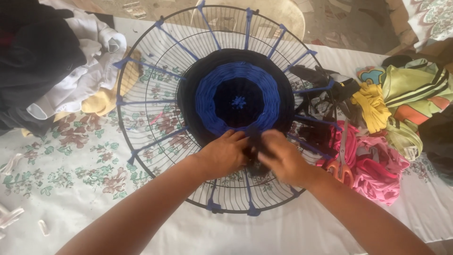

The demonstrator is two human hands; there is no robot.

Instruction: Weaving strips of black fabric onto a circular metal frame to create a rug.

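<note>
Floral-printed cloth covers the worktop (pixel 71 189), where a round black wire fan guard (pixel 141 118) lies flat, serving as a frame for a circular weaving (pixel 236 94) of black and blue fabric strips. Blue strips (pixel 177 42) run like spokes from the weaving out to the guard's rim, knotted there at intervals. At the weaving's near edge, both hands meet: the left hand (pixel 224 153) is curled with fingers pressed onto the black outer band, and the right hand (pixel 283 158) pinches a dark strip (pixel 257 146) just beside it, fingertips nearly touching those of the left. Whether the left hand grips the strip or merely holds the weave down cannot be told. Beyond the guard's left rim sits a heap of white, black and yellow garments (pixel 71 71). Against the guard's right rim lie black fabric strips (pixel 321 80), with pink cloth (pixel 377 174) and orange-handled scissors (pixel 342 170) just past them. Farther right of the guard rest a bundle of yellow strips (pixel 373 106) and a green-and-orange striped garment (pixel 420 89). Small white scraps (pixel 9 217) dot the worktop well left of the guard.
</note>
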